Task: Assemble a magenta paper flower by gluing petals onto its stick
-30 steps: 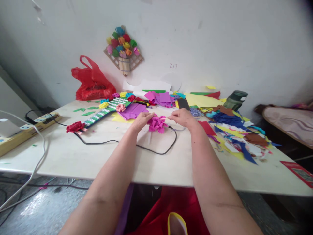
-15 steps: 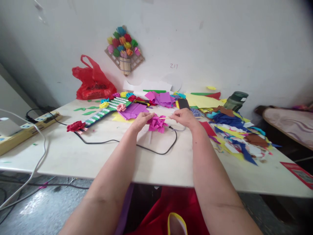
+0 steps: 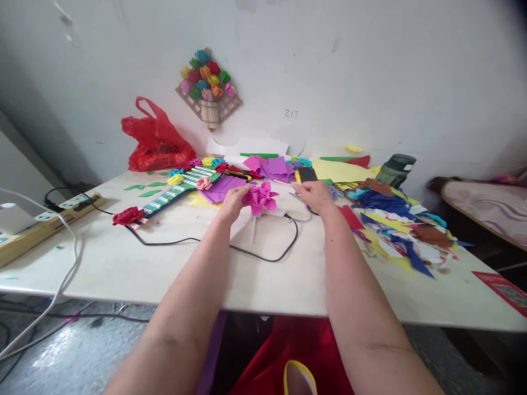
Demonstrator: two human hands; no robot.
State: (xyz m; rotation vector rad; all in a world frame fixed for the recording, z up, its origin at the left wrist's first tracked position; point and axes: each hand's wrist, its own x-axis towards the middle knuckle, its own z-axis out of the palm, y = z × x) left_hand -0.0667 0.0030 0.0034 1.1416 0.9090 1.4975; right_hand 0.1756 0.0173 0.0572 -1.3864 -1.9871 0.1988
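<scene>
My left hand [image 3: 234, 204] is closed on the edge of a magenta paper flower [image 3: 263, 198], with its folded petals spread and facing up. To the right, my right hand [image 3: 313, 196] is pinched around a thin pale stick [image 3: 284, 181], whose tip points left, apart from the flower. Below the flower lies a whitish tool, partly hidden, with a black cord [image 3: 267, 259] running from it across the table. Purple paper sheets [image 3: 220, 189] lie just beyond my left hand. A dark phone [image 3: 307, 174] rests behind my right hand.
A green and white striped panel [image 3: 177, 192] with paper flowers lies left. A red plastic bag [image 3: 158, 145] stands behind it. Coloured paper scraps [image 3: 395, 219] and a dark green bottle [image 3: 396, 169] are on the right. A power strip [image 3: 61, 211] sits at the left edge.
The stick has come away from the flower, and my right hand has moved slightly back from it. The flower has turned so its open petals show more clearly in my left hand.
</scene>
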